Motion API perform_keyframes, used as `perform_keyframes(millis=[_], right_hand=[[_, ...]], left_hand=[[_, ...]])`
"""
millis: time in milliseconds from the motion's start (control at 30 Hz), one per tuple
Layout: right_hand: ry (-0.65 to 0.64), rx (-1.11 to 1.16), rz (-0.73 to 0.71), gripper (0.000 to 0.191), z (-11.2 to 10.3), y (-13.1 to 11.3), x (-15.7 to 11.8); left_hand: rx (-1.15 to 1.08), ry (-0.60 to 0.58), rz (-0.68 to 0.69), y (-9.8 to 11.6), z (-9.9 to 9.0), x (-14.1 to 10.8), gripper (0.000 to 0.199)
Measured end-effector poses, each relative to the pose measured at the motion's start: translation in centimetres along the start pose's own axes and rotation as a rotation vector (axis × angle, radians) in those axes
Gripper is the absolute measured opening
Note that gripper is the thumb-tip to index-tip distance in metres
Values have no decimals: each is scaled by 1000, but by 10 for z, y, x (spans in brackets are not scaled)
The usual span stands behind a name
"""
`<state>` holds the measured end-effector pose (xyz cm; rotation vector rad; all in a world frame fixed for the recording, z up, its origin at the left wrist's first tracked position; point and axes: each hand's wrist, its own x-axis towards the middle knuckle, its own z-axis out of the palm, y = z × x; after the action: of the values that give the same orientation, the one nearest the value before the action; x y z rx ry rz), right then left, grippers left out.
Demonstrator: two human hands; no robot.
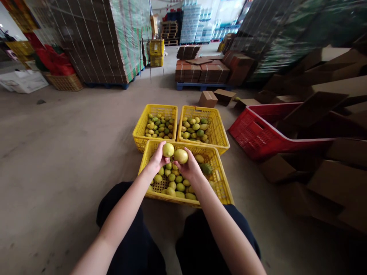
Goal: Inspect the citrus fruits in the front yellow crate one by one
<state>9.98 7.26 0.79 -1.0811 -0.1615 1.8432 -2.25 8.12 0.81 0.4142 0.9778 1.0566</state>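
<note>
Over the near yellow crate (222, 183), each of my hands holds one fruit. My left hand (158, 158) is closed round a yellow-green lemon (168, 149). A slightly paler lemon (181, 156) sits in my right hand (189, 166), its fingers wrapped round the side and underneath. The two lemons are close together, with a narrow gap between them. Below, the crate holds many loose yellow and green lemons (180, 187), partly hidden by my hands and forearms. A larger, dark green fruit (206, 168) lies at its right side.
Beyond stand two more yellow crates, the left one (139, 128) and the right one (220, 131), both with yellow and green fruit. To the right, a red crate (252, 133) holds cardboard, with cardboard boxes (329, 179) piled around it. Flattened cartons (200, 70) lie on a blue pallet behind.
</note>
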Motion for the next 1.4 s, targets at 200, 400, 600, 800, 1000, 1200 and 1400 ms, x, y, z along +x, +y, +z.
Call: perform_keyframes(millis=[200, 400, 600, 800, 1000, 1200, 1400], right_hand=[[-9, 67, 94, 27, 0, -3, -4], [8, 89, 103, 27, -2, -4, -4], [33, 123, 80, 29, -3, -5, -3], [54, 144, 72, 28, -4, -4, -3], [42, 131, 88, 28, -5, -3, -1], [-17, 90, 78, 27, -6, -2, 0], [-61, 8, -23, 22, -2, -1, -2]], left_hand=[[-31, -38, -29, -3, 1, 4, 38], [-46, -56, -59, -4, 2, 7, 42], [-48, -26, -63, -6, 1, 8, 42], [-54, -7, -74, -6, 1, 8, 42], [-50, -22, -56, -6, 1, 8, 42], [-44, 3, -47, -6, 1, 11, 37], [-152, -5, -27, -1, 5, 6, 31]])
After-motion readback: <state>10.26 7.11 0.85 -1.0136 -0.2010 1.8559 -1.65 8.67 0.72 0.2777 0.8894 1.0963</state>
